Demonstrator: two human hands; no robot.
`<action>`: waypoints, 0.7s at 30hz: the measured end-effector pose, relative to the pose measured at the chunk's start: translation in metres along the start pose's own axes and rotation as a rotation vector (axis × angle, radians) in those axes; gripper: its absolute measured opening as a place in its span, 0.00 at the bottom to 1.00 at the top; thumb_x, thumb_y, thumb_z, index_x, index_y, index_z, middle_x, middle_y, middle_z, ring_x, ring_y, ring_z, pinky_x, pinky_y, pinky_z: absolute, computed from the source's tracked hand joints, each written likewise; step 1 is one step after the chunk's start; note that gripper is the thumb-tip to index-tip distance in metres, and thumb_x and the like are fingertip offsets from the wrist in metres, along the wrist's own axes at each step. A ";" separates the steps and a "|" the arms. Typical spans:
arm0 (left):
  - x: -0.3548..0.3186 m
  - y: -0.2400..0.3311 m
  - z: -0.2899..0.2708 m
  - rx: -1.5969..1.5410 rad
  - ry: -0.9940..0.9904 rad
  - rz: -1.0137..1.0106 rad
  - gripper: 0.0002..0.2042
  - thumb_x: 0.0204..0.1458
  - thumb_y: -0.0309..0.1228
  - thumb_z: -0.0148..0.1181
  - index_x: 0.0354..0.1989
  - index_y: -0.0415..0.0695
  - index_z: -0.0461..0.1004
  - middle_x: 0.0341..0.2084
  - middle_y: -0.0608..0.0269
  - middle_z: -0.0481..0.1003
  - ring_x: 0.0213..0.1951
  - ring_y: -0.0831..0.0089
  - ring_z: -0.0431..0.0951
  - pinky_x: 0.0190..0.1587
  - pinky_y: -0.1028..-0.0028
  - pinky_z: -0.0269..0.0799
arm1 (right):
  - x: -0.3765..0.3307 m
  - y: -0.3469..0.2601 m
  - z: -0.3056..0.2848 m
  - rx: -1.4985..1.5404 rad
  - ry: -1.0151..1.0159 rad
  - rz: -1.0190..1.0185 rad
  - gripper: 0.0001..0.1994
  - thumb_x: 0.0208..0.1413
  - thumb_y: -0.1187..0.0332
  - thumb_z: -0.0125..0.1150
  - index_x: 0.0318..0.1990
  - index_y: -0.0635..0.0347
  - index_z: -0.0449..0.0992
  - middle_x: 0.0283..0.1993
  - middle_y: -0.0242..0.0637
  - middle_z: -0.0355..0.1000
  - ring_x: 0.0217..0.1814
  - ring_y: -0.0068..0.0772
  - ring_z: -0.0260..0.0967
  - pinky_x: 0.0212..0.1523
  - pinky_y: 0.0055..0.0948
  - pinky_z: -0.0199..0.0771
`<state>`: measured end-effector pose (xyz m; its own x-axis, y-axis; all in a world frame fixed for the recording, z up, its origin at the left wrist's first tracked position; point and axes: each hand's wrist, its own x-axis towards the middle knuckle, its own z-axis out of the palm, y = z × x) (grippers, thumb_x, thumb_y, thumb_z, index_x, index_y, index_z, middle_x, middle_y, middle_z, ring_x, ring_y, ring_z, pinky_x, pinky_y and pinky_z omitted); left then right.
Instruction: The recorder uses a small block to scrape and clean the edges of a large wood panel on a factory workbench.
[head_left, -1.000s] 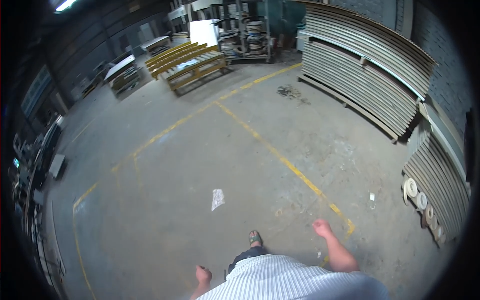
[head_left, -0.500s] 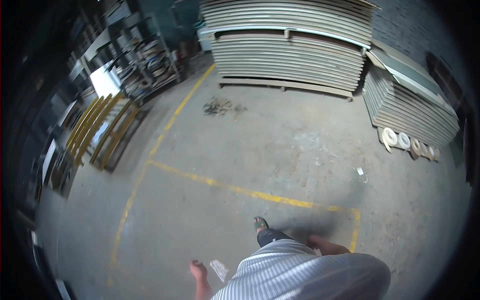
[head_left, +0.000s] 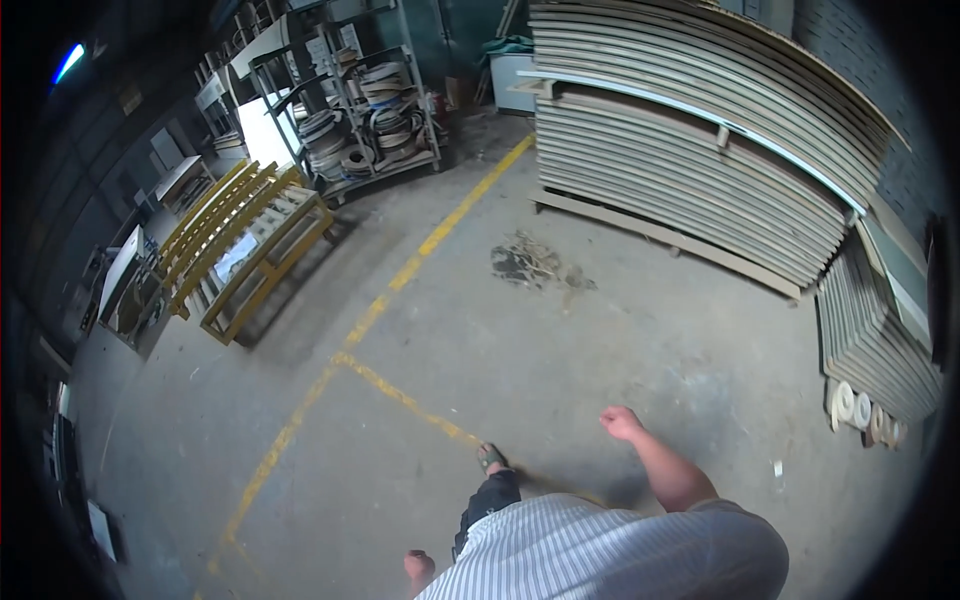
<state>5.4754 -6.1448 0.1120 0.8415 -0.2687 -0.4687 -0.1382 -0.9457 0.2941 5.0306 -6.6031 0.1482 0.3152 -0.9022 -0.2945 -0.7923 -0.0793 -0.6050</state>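
My right hand (head_left: 622,422) is swung out in front of me over the concrete floor (head_left: 470,350), its fingers curled into a loose fist with nothing seen in them. Low by my left side, at the lower edge, is my left hand (head_left: 420,565). Its fingers are curled in too, and no object shows in it. Neither hand touches anything. Between them are my striped shirt and a sandalled foot (head_left: 490,457), which stands at a yellow floor line (head_left: 410,405).
Tall stacks of boards (head_left: 690,160) stand ahead on the right, with pale rolls (head_left: 850,405) beside a further stack (head_left: 875,310). A debris pile (head_left: 530,262) lies ahead. To the left are a yellow frame rack (head_left: 265,265) and a metal shelf (head_left: 370,120) of coiled bands.
I have stepped forward, and the view has turned left. My right hand has swung forward from beside my body; my left has dropped back. The white scrap near my left hand is out of view.
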 end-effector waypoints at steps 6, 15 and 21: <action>0.258 0.240 -0.077 0.308 -0.117 0.287 0.10 0.51 0.30 0.60 0.39 0.42 0.80 0.36 0.49 0.81 0.42 0.52 0.81 0.45 0.60 0.76 | 0.151 -0.030 0.050 0.038 -0.345 0.165 0.12 0.55 0.59 0.58 0.39 0.56 0.81 0.40 0.44 0.79 0.43 0.44 0.77 0.44 0.40 0.76; 0.507 0.694 -0.150 -0.219 0.215 0.417 0.14 0.47 0.37 0.68 0.32 0.38 0.77 0.28 0.45 0.78 0.35 0.48 0.80 0.40 0.60 0.75 | 0.489 -0.100 0.019 0.010 -0.626 0.435 0.12 0.58 0.60 0.55 0.34 0.57 0.81 0.30 0.39 0.78 0.30 0.30 0.77 0.31 0.32 0.78; 0.631 0.805 -0.105 0.099 -0.111 0.182 0.25 0.46 0.46 0.64 0.45 0.36 0.78 0.43 0.42 0.78 0.50 0.50 0.77 0.54 0.59 0.72 | 0.826 -0.187 -0.060 -0.220 -0.377 0.082 0.15 0.55 0.57 0.56 0.33 0.60 0.81 0.35 0.48 0.78 0.38 0.52 0.76 0.41 0.46 0.75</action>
<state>5.9495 -7.0567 0.1406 0.7358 -0.4501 -0.5060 -0.3380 -0.8915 0.3015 5.4077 -7.3589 0.0626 0.3829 -0.6951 -0.6085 -0.9019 -0.1390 -0.4089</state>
